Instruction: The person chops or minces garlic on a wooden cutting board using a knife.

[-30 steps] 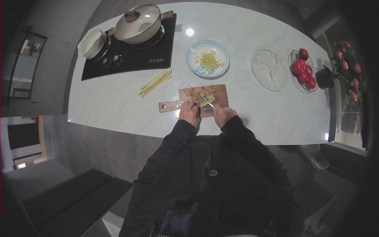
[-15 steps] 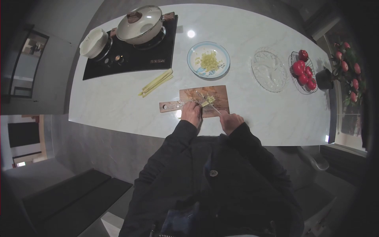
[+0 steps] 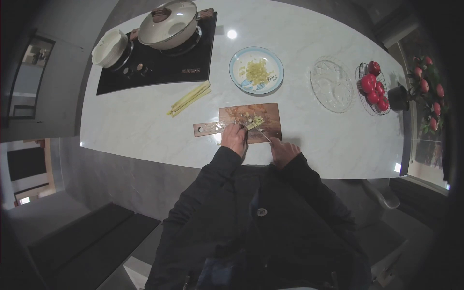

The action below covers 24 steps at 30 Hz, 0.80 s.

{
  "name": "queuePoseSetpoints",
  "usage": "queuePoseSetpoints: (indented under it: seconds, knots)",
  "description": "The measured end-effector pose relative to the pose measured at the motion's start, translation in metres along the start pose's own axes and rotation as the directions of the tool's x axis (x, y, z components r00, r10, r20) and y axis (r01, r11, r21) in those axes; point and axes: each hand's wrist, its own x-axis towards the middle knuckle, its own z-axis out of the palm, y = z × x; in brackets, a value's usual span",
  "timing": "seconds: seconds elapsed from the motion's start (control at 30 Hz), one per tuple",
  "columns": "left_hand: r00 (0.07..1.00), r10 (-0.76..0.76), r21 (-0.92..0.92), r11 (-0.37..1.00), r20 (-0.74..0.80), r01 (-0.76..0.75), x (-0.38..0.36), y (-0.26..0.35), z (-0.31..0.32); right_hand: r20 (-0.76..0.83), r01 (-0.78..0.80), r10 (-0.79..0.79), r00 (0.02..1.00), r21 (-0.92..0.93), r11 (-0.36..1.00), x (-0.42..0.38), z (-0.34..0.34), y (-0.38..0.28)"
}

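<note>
Right hand (image 3: 285, 152) closed round the handle of a knife (image 3: 265, 137), blade slanting over the wooden cutting board (image 3: 270, 115); left hand (image 3: 234, 139), fingers bunched and curled, pins green stalk pieces (image 3: 253, 125) on the board, chopped bits just beyond. Past the board, long pale stalks (image 3: 190, 99) lie on the counter (image 3: 295, 123) at left, blue-rimmed plate (image 3: 256, 88) with diced pieces (image 3: 257, 71) ahead, clear glass dish (image 3: 331, 84) and wire basket (image 3: 377, 108) of red produce (image 3: 369, 83) at right. Farther left, lidded pan (image 3: 168, 28) and white pot (image 3: 110, 49) on black hob (image 3: 162, 72).
</note>
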Motion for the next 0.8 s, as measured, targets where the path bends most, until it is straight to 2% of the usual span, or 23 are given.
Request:
queuePoseSetpoints:
  seconds: [0.1, 0.3, 0.5, 0.6, 0.7, 0.8]
  knots:
    - [1.0, -0.014, 0.002, 1.0, 0.023, 0.014, 0.0, 0.001, -0.001, 0.079, -0.04, 0.04, 0.996, -0.004, 0.999, 0.012, 0.009, -0.002]
    - [1.0, -0.004, -0.007, 1.0, -0.01, 0.004, 0.0, 0.001, 0.002, 0.044, 0.05, -0.05, 0.998, 0.0, 0.999, 0.031, 0.0, -0.02]
    - [0.997, 0.02, 0.014, 1.0, -0.073, -0.019, 0.001, 0.003, 0.002, -0.227, 0.158, -0.151, 0.962, 0.017, 0.987, 0.032, 0.011, 0.0]
    - [0.999, -0.026, 0.031, 0.999, -0.02, 0.027, 0.002, 0.009, -0.012, -0.225, 0.182, -0.189, 0.956, -0.048, 0.982, 0.019, 0.013, 0.009]
    - [0.996, -0.026, 0.01, 1.0, -0.083, 0.027, 0.0, 0.008, -0.018, -0.152, 0.196, -0.199, 0.968, -0.036, 0.98, 0.005, 0.005, 0.01]
    - [0.997, -0.039, 0.017, 0.999, -0.063, 0.04, -0.006, 0.001, -0.01, -0.109, 0.217, -0.223, 0.969, -0.068, 0.974, 0.0, 0.003, 0.011]
